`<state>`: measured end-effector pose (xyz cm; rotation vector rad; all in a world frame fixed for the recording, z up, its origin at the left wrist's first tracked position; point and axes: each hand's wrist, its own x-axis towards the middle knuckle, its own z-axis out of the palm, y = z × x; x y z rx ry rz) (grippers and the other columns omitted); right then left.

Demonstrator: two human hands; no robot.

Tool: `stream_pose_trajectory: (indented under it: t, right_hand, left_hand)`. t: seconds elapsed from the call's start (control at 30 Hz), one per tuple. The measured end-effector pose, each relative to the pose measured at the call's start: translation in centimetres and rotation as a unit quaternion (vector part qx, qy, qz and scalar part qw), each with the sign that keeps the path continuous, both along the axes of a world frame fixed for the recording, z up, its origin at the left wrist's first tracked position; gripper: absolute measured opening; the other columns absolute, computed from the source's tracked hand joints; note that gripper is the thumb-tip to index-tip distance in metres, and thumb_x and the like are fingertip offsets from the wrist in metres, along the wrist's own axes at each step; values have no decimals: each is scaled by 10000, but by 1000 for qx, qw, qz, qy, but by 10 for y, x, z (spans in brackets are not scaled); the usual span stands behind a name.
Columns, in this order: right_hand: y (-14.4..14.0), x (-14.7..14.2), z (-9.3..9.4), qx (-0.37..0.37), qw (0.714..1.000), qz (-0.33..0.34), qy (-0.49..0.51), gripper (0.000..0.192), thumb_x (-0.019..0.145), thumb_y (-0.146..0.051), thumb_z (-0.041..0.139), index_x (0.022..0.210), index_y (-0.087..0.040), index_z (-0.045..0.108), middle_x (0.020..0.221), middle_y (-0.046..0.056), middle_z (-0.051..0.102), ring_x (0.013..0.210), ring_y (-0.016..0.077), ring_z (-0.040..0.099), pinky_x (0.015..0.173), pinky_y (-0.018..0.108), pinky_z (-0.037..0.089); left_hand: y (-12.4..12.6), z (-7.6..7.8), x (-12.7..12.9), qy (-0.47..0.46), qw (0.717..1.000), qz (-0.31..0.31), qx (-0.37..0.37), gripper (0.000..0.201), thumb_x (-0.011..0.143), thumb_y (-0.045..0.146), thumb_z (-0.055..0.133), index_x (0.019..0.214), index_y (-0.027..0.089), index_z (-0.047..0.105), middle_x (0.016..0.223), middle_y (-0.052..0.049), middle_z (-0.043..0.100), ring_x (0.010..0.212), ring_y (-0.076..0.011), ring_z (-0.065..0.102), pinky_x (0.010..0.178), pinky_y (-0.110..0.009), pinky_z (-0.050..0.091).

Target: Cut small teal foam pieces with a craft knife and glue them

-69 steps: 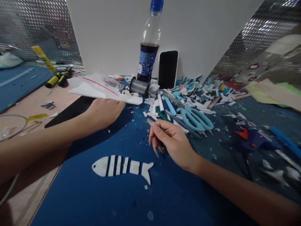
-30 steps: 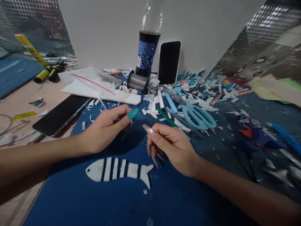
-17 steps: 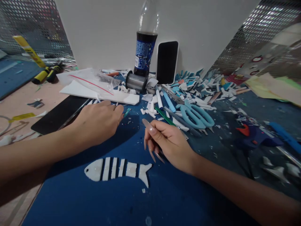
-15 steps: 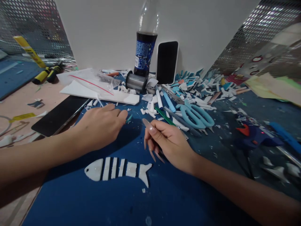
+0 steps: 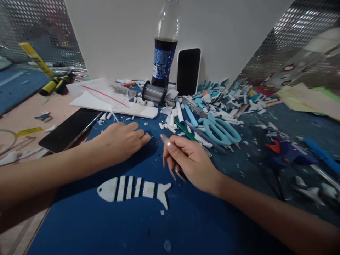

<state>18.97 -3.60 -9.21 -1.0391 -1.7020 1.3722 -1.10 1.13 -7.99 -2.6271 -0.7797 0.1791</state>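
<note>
The white fish cutout [image 5: 134, 188] is lying sliced into strips, its pieces unjoined. Just beyond it, the left hand [image 5: 120, 141] is pressing flat and open on the worktop [image 5: 111, 226], while the right hand [image 5: 190, 161] is pinching a thin tool.

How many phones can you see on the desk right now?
2. One phone stands upright against the back wall beside the cola bottle; the other phone lies flat, screen dark, just beyond the left hand. More could be hidden under scraps.

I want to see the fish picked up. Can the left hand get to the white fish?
Probably yes. The left hand rests on the blue mat just beyond the white fish, with nothing between them.
</note>
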Motion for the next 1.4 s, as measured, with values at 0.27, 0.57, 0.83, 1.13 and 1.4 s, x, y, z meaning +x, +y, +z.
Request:
stream_pose_trajectory:
  t: [0.27,0.57,0.83,1.13,1.4]
  right_hand:
    - [1,-1,1,1,1000,-17,7,311,943,-308,410,678,-163,487,506,-45,488,381,35,471,391,145,380]
    - [1,0,1,-12,1000,-23,12,326,937,-359,426,682,-166,491,507,-47,484,381,37,467,388,152,378]
    - [0,-1,3,-19,1000,-17,18,316,937,-335,426,677,-166,487,504,-47,480,368,41,460,378,155,376]
    - [1,-1,2,-21,999,-20,16,348,938,-378,419,668,-169,486,484,-49,464,369,42,455,377,163,360]
    - [0,-1,3,-22,999,-20,25,350,929,-377,430,652,-170,481,467,-57,455,364,46,462,387,167,368]
  left_hand:
    - [4,9,-4,-39,999,30,-21,148,866,152,417,789,166,543,599,-9,509,546,-155,497,465,-261,222]
    - [1,16,-4,-66,992,90,-50,243,904,254,330,788,166,525,575,-21,538,477,-158,496,447,-268,223]
    - [0,21,-4,39,987,128,-85,135,805,110,428,846,175,539,633,-57,611,542,-214,586,434,-265,219]
    - [7,2,9,-52,998,24,6,146,875,168,408,847,153,551,751,-82,604,805,-228,561,520,-261,344]
    - [11,2,14,-22,999,-38,-3,195,807,72,465,922,182,579,795,-41,607,795,-194,536,584,-277,352]
